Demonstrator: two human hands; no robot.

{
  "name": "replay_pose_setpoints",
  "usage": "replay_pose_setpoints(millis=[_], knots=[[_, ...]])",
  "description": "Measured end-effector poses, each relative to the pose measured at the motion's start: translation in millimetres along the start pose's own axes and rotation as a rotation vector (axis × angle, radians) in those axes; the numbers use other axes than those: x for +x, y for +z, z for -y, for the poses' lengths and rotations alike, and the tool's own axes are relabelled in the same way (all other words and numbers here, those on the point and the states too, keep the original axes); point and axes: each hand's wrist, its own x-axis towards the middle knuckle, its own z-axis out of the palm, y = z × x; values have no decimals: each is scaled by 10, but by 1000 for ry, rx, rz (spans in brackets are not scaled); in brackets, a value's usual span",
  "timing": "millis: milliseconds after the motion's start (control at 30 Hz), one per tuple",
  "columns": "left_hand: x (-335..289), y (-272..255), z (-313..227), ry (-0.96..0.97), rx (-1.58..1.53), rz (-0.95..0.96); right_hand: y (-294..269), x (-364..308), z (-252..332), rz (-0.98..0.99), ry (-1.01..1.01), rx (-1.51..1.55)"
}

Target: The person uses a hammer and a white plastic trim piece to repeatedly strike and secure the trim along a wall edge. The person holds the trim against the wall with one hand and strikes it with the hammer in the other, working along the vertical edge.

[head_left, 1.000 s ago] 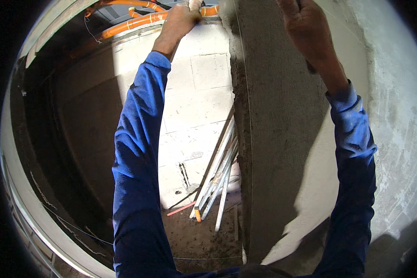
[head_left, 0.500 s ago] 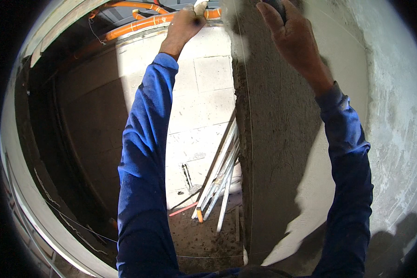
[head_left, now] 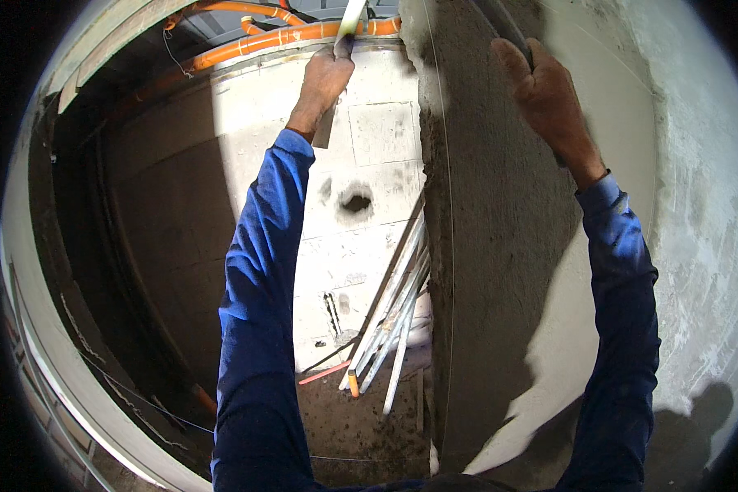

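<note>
My left hand [head_left: 326,82], raised at the upper middle, is closed around a pale flat strip [head_left: 352,18]. The strip runs up out of view, and its lower end pokes out below my fist. At the upper right, my right hand [head_left: 545,94] grips a long grey flat bar [head_left: 500,23], thumb on one side and fingers on the other. The bar's far end is cut off by the picture's top edge. Beside my right hand stands a grey plastered wall face [head_left: 492,189], partly in shadow. A thin upright string [head_left: 441,123] runs near its left edge.
Behind is a pale block wall [head_left: 369,176] with a dark blurred blob [head_left: 355,202] against it. Several long pipes [head_left: 394,320] lean low down. Orange pipes [head_left: 279,37] cross above. At left is a dark recess [head_left: 164,213]; at right, a lighter wall [head_left: 705,205].
Both hands have come down slightly, the right one also shifting right. More of the strip and bar shows. A dark blurred blob and grey smudges now appear against the block wall.
</note>
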Motion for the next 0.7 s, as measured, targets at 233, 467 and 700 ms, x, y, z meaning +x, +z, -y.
replay_pose_setpoints(millis=[233,467,700], knots=[[162,7,-444,333,-26,-143,-33,190,35,-79,-23,56],[612,14,-547,582,123,-280,-15,228,-76,-46,20,67],[618,17,-523,766,302,-408,-21,249,-67,-48,-3,25]])
